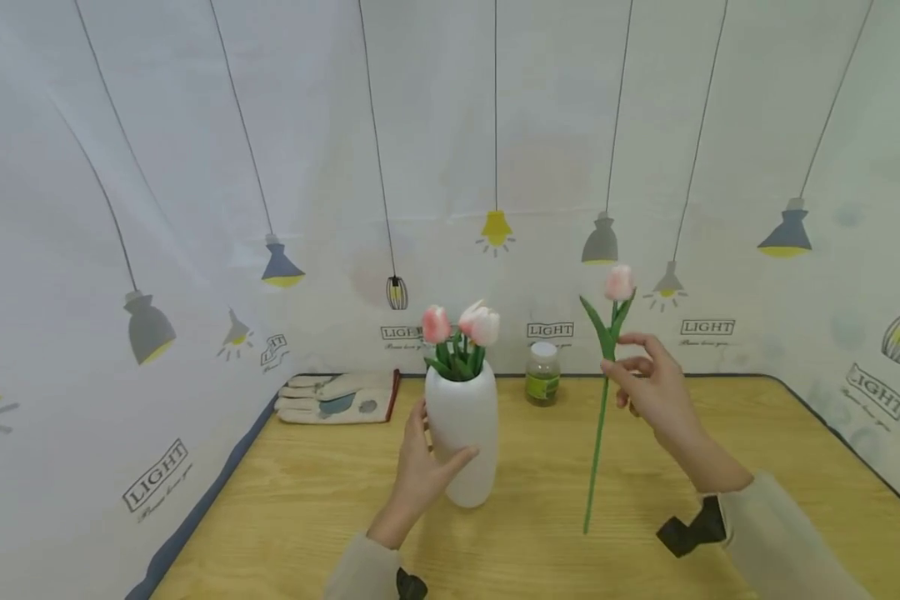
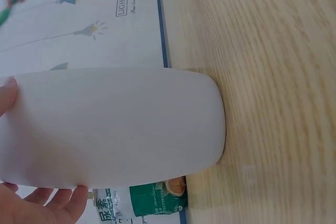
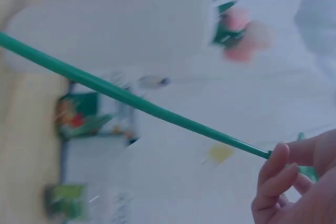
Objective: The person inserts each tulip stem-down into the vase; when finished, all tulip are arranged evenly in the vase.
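A tall white vase (image 1: 465,442) stands upright on the wooden table, with pink-and-white tulips (image 1: 480,323) and green leaves showing above its rim. My left hand (image 1: 423,467) holds the vase's side, thumb across the front and fingers round the left; the left wrist view shows the vase's smooth wall (image 2: 121,124) close up. To the right, my right hand (image 1: 656,387) pinches a single tulip (image 1: 619,283) just under its leaves. Its long green stem (image 1: 596,467) hangs down, slightly slanted. In the right wrist view the stem (image 3: 142,102) crosses in front of the vase.
A jar with a white lid (image 1: 543,375) stands near the back edge, between vase and tulip. Pale work gloves (image 1: 337,398) lie at the back left. Behind the vase is a green-and-white packet (image 2: 157,198). A lamp-patterned sheet (image 1: 435,167) encloses the table (image 1: 307,500).
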The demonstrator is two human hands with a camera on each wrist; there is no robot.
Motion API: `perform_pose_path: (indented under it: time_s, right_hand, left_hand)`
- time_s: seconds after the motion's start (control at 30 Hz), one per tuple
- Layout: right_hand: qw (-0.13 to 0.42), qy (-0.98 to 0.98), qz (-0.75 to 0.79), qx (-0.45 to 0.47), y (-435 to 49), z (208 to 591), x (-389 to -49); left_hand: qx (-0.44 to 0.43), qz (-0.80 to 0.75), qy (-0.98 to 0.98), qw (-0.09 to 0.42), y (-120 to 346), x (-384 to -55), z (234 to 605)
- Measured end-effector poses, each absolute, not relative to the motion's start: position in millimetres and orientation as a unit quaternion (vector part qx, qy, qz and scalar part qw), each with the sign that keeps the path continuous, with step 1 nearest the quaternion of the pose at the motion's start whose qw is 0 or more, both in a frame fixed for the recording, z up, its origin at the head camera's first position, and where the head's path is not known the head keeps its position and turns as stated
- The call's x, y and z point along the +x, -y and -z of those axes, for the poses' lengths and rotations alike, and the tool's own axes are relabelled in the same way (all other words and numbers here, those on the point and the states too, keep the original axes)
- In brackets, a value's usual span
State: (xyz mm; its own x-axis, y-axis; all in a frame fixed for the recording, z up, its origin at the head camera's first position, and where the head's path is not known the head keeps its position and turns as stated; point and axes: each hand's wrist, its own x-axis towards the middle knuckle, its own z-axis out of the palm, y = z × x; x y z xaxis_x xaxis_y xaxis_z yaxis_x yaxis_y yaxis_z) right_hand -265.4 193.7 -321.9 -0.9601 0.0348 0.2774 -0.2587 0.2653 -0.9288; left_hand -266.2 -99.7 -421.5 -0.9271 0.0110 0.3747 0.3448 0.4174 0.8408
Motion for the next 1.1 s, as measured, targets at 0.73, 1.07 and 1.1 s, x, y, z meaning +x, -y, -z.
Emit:
perform_pose_path:
  time_s: [0.73,1.07,1.1]
  right_hand:
    - [0.406,0.583,-0.651,0.267,-75,220,-266]
    - [0.458,0.557,-0.617,0.316,-73,201,-265]
    - [0.458,0.556,-0.617,0.317,-73,200,-265]
  left_hand:
    - [-0.111,0.534,0.825,0.151,101,-268,421]
    - [-0.116,0.531,0.824,0.156,100,-265,419]
    - [-0.118,0.531,0.825,0.156,101,-265,419]
